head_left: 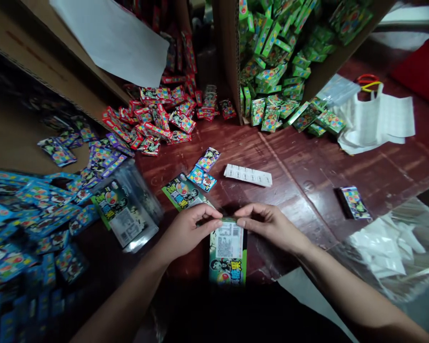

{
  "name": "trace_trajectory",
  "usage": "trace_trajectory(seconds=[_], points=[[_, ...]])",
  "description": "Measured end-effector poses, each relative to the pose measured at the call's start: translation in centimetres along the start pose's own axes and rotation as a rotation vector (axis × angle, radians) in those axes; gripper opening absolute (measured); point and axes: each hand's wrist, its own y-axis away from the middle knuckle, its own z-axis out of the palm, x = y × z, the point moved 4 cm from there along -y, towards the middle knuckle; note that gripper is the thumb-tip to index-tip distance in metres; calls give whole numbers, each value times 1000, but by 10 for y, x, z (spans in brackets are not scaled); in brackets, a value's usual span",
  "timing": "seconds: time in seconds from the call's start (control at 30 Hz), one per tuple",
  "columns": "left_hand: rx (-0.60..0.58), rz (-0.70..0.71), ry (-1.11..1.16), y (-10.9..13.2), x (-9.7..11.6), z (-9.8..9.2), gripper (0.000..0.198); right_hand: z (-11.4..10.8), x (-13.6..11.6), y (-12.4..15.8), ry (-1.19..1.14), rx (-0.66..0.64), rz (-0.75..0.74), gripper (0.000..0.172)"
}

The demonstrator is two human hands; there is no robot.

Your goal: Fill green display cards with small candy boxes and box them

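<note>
Near the table's front edge, a green and black printed candy pouch (227, 264) with a white label lies with its label end away from me. My left hand (194, 225) pinches the left corner of its far edge between thumb and fingers. At the right corner of that edge, my right hand (267, 223) is closed in a similar pinch. Just beyond my left hand rests another green printed pouch (180, 191), partly covered by the hand. A purple candy packet (209, 158) and a blue candy packet (202, 178) touch its far side.
Blue packets (39, 209) are heaped at left, beside a stack of clear-backed pouches (123, 214). Red packets (164, 116) and green packets (271, 71) spill from cardboard boxes. A folded label strip (248, 175), a dark packet (355, 202), scissors (369, 83) and plastic bags (385, 243) lie about.
</note>
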Motion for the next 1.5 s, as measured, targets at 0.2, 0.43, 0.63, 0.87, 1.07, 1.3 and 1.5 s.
trace_trajectory(seconds=[0.2,0.43,0.63,0.87,1.07,1.3,1.5], points=[[-21,33,5,-6,0,1,10,-7,-7,-4,-45,-50,134,21],[-43,124,-124,-4,11,1,9,-5,-20,14,284,-75,-249,17],[-174,239,-385,-37,33,21,10,-59,-46,-24,890,188,-517,27],[-228,108,-449,-65,20,42,7,-88,-48,-96,1205,233,-449,26],[-220,91,-418,-66,20,40,9,-88,-49,-87,1089,230,-514,14],[-184,146,-403,-68,18,39,11,-100,-55,-82,751,271,-579,32],[-200,84,-400,-69,17,40,8,-74,-55,-87,985,218,-542,50]])
